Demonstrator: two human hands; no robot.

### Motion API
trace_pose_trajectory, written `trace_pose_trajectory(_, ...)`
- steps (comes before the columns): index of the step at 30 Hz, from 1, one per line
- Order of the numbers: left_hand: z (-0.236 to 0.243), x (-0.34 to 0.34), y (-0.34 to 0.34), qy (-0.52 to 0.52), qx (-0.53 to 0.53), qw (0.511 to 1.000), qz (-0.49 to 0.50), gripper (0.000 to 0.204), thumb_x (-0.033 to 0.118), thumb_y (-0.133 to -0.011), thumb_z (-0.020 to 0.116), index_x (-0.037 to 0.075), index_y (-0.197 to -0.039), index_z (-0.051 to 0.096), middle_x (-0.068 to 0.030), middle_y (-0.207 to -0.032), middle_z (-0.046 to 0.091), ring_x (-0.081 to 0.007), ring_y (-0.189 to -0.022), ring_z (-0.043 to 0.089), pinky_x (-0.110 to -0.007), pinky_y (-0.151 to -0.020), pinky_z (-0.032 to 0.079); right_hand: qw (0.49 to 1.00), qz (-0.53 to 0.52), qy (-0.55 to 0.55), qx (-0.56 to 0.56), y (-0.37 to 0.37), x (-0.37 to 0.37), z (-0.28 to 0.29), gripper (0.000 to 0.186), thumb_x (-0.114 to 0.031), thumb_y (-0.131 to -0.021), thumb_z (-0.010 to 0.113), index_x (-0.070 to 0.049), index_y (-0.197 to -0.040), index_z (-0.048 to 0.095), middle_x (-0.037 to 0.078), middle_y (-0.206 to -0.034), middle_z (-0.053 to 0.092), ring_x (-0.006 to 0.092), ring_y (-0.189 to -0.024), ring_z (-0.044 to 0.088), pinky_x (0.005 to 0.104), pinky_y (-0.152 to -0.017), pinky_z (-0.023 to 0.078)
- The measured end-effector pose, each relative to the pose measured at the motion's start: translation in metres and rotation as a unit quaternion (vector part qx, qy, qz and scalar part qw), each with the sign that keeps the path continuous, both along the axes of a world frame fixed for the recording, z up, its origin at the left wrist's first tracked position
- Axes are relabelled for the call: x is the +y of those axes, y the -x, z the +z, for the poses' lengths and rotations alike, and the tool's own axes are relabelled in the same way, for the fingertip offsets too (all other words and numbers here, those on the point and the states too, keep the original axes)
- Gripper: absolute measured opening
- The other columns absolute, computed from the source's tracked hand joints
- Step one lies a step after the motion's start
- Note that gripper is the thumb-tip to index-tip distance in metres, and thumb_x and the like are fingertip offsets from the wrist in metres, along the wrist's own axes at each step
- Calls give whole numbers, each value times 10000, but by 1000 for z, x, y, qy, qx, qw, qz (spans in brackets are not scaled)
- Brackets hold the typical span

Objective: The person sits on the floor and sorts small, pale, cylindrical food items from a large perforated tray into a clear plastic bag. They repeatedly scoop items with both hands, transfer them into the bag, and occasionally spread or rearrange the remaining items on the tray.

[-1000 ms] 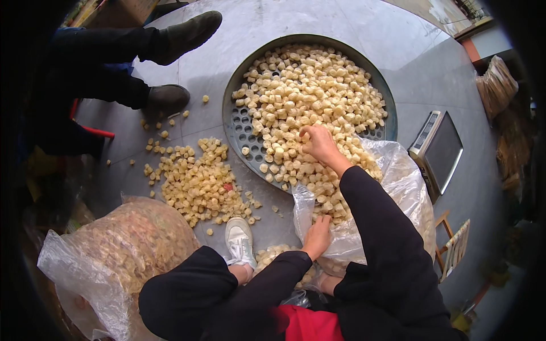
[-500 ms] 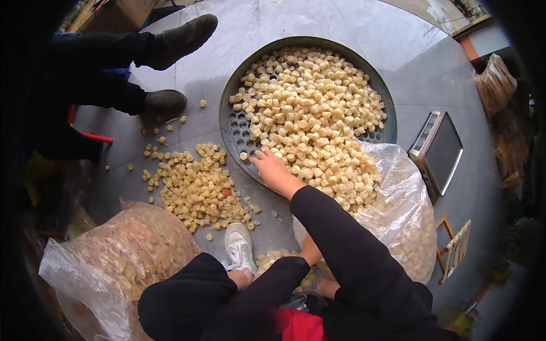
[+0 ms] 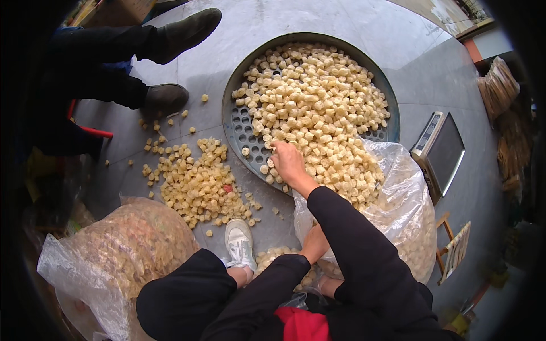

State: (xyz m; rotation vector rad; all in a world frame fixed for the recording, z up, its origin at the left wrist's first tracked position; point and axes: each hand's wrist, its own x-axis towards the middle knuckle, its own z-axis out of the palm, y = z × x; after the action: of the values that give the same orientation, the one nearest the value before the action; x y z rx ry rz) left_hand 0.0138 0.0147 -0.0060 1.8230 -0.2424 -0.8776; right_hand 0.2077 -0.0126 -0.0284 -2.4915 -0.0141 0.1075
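A round metal tray (image 3: 228, 116) with holes in its base bears a large heap of pale, cylindrical pieces (image 3: 318, 96), perhaps dried food. At the heap's near left side is my right hand (image 3: 289, 163), its fingers bent and close together among the pieces; what lies under the fingertips is hidden. A clear plastic bag (image 3: 406, 199), full of similar pieces, leans against the tray's near right rim, its mouth at the heap. My left hand (image 3: 315, 244) is beside the bag's near left edge; its fingers are hidden behind my right sleeve.
A scattered pile of pieces (image 3: 199, 182) lies on the grey floor left of the tray. A filled bag (image 3: 133, 244) stands at near left, a flat scale (image 3: 438, 153) and a folding stool (image 3: 454, 250) at right. Another person's dark shoes (image 3: 165, 98) are at upper left.
My right hand has moved slightly right and up, off the tray's rim and onto the pieces, its fingers now more bent. Several pieces show below it. My left hand has shifted slightly right.
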Motion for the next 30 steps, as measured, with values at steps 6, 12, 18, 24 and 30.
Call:
trace_pose_trajectory(6, -1, -3, 5, -53, -91, 994, 1, 225, -6, -792, 512, 12, -1001, 428, -239, -981, 531, -445, -870, 565, -500, -747, 457, 907, -7, -388, 164, -25, -14, 73, 281, -154, -832, 678, 5, -1059, 628, 91, -950, 667, 154, -770, 647, 278, -668, 519)
trace_pose_trajectory(12, 16, -7, 1, -98, -70, 991, -60, 379, 76, -765, 624, 4, -1108, 479, -226, -1031, 541, -428, -912, 576, -474, -760, 479, 966, 138, -36, 215, 11, -116, 95, 209, -144, -806, 565, 18, -699, 643, 175, -644, 633, 293, -623, 636, 379, -613, 493)
trace_pose_trajectory(18, 39, -8, -16, -154, -53, 980, -112, 496, 236, -717, 755, -48, -1037, 505, -267, -969, 600, -424, -871, 621, -463, -739, 513, 904, 201, -6, 377, 156, -207, 71, 169, -184, -764, 644, -24, -791, 689, 153, -728, 670, 274, -655, 654, 376, -623, 501)
trace_pose_trajectory(24, 23, 2, -28, -210, -80, 969, -103, 397, 117, -693, 728, -78, -957, 507, -282, -837, 633, -438, -814, 632, -468, -718, 517, 865, 59, 216, 450, 185, -221, 75, 512, -329, -651, 790, 96, -885, 625, 261, -822, 645, 395, -819, 631, 433, -766, 503)
trace_pose_trajectory(30, 23, 12, -47, -267, -42, 962, -43, 606, 23, -657, 735, -74, -1127, 365, -323, -1045, 504, -474, -962, 557, -478, -813, 472, 972, 31, 152, 177, 189, -247, 50, 1009, -371, -499, 891, 91, -1220, 358, 278, -1119, 496, 419, -1105, 465, 438, -942, 401)
